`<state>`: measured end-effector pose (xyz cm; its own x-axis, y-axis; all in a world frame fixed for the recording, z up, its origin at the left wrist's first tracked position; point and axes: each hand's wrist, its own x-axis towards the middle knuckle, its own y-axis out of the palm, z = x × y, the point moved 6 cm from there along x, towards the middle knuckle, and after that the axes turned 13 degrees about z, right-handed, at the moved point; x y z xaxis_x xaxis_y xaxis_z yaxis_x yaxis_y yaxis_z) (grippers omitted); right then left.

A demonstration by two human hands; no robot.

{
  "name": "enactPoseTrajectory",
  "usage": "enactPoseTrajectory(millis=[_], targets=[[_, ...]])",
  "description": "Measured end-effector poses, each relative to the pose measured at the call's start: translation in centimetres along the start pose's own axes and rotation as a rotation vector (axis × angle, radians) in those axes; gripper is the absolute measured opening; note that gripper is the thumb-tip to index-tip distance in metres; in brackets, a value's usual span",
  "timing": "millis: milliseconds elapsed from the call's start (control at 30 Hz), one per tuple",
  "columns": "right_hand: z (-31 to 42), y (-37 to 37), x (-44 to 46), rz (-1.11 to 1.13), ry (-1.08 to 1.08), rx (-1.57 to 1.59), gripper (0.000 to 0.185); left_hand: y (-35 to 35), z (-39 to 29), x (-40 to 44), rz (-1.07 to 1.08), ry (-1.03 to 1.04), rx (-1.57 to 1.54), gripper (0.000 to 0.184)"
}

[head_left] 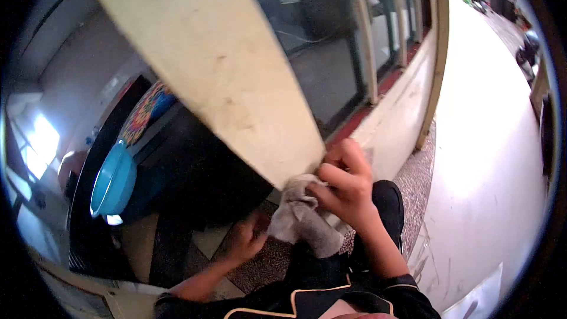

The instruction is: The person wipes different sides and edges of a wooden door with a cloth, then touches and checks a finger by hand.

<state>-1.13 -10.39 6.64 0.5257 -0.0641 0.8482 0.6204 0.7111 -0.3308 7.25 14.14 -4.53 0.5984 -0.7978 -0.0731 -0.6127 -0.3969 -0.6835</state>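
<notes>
A crumpled grey cloth (304, 215) is gripped in my right hand (348, 183), its fingers curled near the lower end of a cream-coloured panel (207, 53). The cloth's upper part lies against that end, and the rest hangs below my fingers. The panel has faint brown marks and scuffs. My left hand (249, 237) is lower and to the left, close to the hanging cloth. Motion blur and shadow hide its fingers, so I cannot tell whether it touches the cloth.
Left of the panel, a light-blue plastic basin (115, 183) sits by a dark surface, with a multicoloured patterned item (144, 112) behind it. A glazed window frame (366, 41) with a red sill stands ahead. A large white panel (472, 171) is at right, above speckled flooring (410, 183).
</notes>
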Motion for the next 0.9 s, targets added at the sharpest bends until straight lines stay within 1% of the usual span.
enactPoseTrajectory(millis=[33,67,100,133,167,200,267,300,433,500,600,633,667,900], targets=[[0.2,-0.3,0.1,0.0,-0.018,-0.003,0.027,1.3,5.3,-1.9,0.397,-0.275,0.15,0.037],[0.5,-0.5,0.0,-0.025,-0.007,0.001,0.028,2.9,9.8,-4.3,0.705,-0.463,0.175,0.037],[0.4,-0.5,-0.2,-0.039,0.006,0.018,0.027,4.5,13.3,-6.2,0.872,-0.608,0.135,0.037],[0.2,-0.6,-0.4,-0.056,0.012,0.036,0.027,5.8,15.6,-7.5,0.955,-0.707,0.09,0.036],[0.1,-0.4,-0.2,-0.063,0.022,0.026,0.027,6.4,14.0,-7.2,0.942,-0.734,0.023,0.036],[-0.1,-0.4,-0.4,-0.065,0.034,0.058,0.026,6.7,12.7,-6.6,0.881,-0.719,-0.018,0.036],[-0.5,-0.4,-1.0,-0.053,0.063,0.078,0.026,6.6,12.0,-5.0,0.714,-0.604,-0.079,0.035],[-0.8,-0.3,-1.3,-0.043,0.068,0.093,0.025,6.5,12.5,-4.3,0.6,-0.502,-0.113,0.035],[-1.2,-0.3,-1.5,-0.027,0.106,0.163,0.023,5.4,2.6,1.6,0.194,-0.051,-0.204,0.033],[-1.3,-0.2,-1.4,-0.014,0.099,0.181,0.023,5.0,-1.6,3.8,0.068,0.121,-0.232,0.033],[-1.0,-0.2,-1.7,0.0,0.111,0.171,0.023,5.0,-5.8,6.4,-0.035,0.288,-0.252,0.032],[-1.2,-0.1,-1.8,-0.02,0.15,0.202,0.026,5.1,-6.5,6.9,-0.058,0.321,-0.251,0.031],[-1.3,-0.1,-2.0,-0.039,0.192,0.232,0.03,5.1,-7.2,7.3,-0.075,0.344,-0.249,0.031],[-1.8,-0.1,-2.6,-0.013,0.251,0.28,0.032,5.5,-8.5,8.5,-0.119,0.41,-0.242,0.029]])
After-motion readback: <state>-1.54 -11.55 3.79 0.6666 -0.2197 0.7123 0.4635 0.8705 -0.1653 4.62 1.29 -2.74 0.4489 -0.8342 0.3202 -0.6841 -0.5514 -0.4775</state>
